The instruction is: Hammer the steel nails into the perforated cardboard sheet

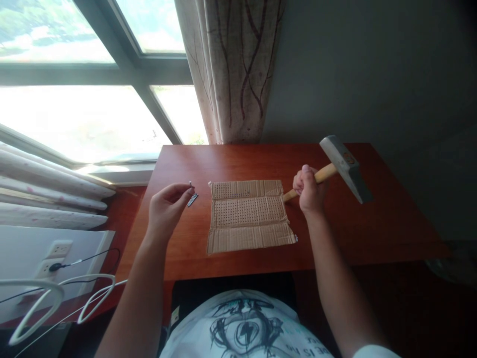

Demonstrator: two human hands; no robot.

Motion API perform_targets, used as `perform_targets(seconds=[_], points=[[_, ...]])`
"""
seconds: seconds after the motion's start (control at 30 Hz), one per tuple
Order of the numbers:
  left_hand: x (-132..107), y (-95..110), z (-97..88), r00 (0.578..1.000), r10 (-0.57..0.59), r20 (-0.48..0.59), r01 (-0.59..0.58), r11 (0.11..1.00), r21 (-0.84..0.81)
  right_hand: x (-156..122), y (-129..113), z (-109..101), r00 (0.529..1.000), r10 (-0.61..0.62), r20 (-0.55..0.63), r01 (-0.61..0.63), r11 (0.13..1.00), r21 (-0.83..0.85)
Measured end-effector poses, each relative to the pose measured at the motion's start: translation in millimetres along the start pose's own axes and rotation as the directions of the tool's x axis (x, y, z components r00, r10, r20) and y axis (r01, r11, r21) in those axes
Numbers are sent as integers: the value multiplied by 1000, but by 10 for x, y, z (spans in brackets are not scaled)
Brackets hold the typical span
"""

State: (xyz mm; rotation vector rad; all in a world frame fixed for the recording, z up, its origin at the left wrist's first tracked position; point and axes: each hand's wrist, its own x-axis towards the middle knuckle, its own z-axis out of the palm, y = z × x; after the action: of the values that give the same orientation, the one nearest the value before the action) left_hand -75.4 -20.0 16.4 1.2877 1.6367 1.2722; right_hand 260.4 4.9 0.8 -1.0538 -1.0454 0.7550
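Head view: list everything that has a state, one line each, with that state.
Left hand: pinching a nail
Right hand: closed around the hammer
Hammer: held up over the table
Loose nails: lying together near the left hand
Cardboard: flat, creased, partly perforated
Black plug: plugged in
White cable: looped

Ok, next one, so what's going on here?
A person at a wooden table holds a hammer by its handle in the right hand and pinches what looks like a nail in the fingertips of the left hand. A few more nails lie beside the left hand. Between the two hands, a creased piece of cardboard dotted with rows of small holes lies on the table.
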Motion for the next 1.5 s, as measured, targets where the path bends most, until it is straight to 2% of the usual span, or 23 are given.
perform_targets(seconds=[0.17, 0.33, 0.57, 0.73, 1.03, 1.23, 1.5], points=[[-64, 218, 171, 999, 40, 23, -37, 992, -118, -3, 18, -14, 1000, -15, 0, 15, 999, -31], [-82, 235, 402, 973, 128, 193, -103, 986, -134, -7, 21, -21, 1000, -11, -7, 11, 1000, 10], [-65, 240, 705, 898, 293, 330, -323, 945, 42, -6, -5, 0, 1000, -4, -5, 4, 1000, 19], [-10, 263, 841, 847, 339, 410, -446, 873, 200, 6, 2, 1, 1000, -2, -15, 2, 1000, 27], [19, 156, 959, 814, 344, 468, -491, 837, 240, 7, 1, -16, 1000, -10, -13, 10, 1000, 3], [26, 114, 977, 825, 331, 458, -474, 847, 242, 3, -4, -27, 1000, -3, -25, 4, 999, 51], [24, 77, 987, 831, 328, 450, -468, 848, 247, -4, -30, -39, 1000, 4, -24, -4, 1000, 12]])
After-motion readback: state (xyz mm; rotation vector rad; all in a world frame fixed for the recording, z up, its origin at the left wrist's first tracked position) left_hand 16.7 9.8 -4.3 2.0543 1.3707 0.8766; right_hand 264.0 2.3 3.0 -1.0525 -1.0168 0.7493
